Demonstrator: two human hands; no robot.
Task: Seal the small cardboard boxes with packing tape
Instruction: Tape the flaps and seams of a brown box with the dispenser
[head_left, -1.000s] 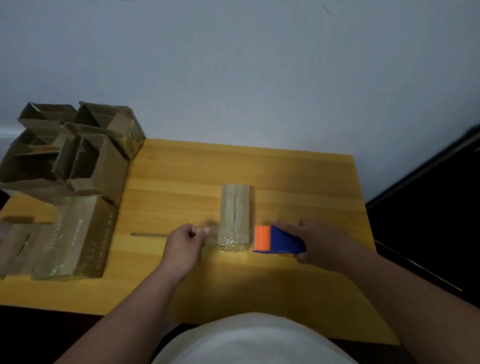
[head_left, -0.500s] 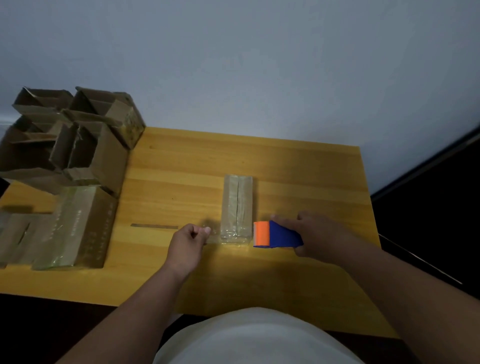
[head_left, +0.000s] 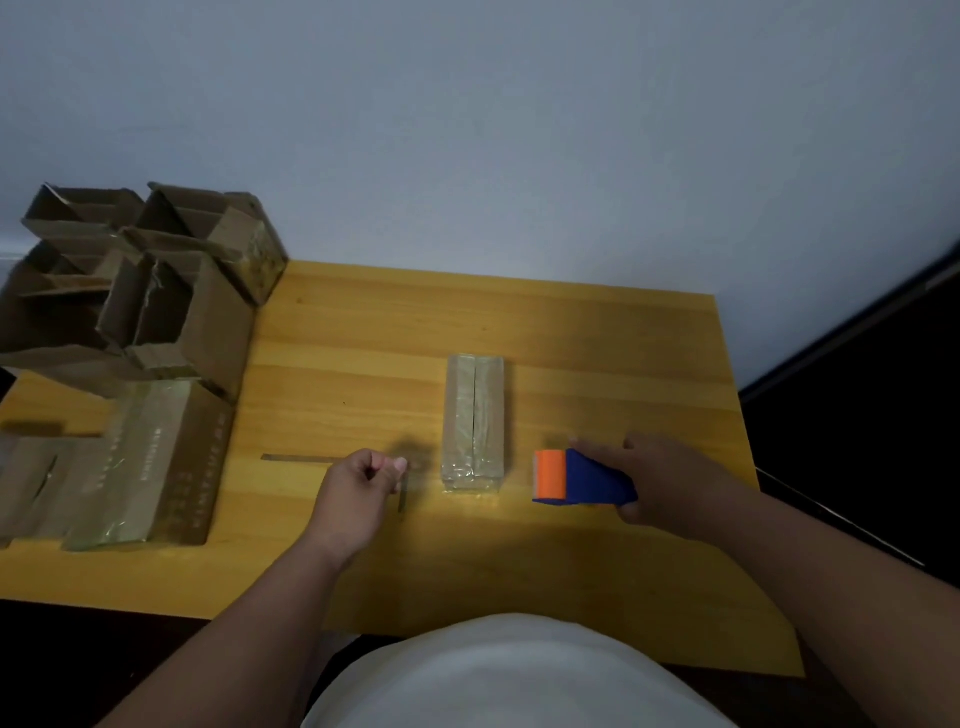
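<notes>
A small narrow cardboard box (head_left: 475, 415) lies lengthwise in the middle of the wooden table (head_left: 597, 353), glossy tape over its top and near end. My left hand (head_left: 358, 486) is to the left of the box, apart from it, fingers curled, thumb and forefinger pinching a short dark strip of tape (head_left: 401, 500) that hangs down. My right hand (head_left: 660, 480) grips a blue tape dispenser with an orange roll (head_left: 576, 477), to the right of the box's near end and not touching it.
Several open, unsealed cardboard boxes (head_left: 150, 291) are piled at the table's far left. Taped boxes (head_left: 150, 462) lie flat at the near left. A thin grey strip (head_left: 293, 458) lies on the table left of my left hand. A dark gap runs along the table's right side.
The dispenser has moved right, away from the box's near end. The clear tape stretched between my left hand and the box is gone; only a short strip hangs from my fingers.
</notes>
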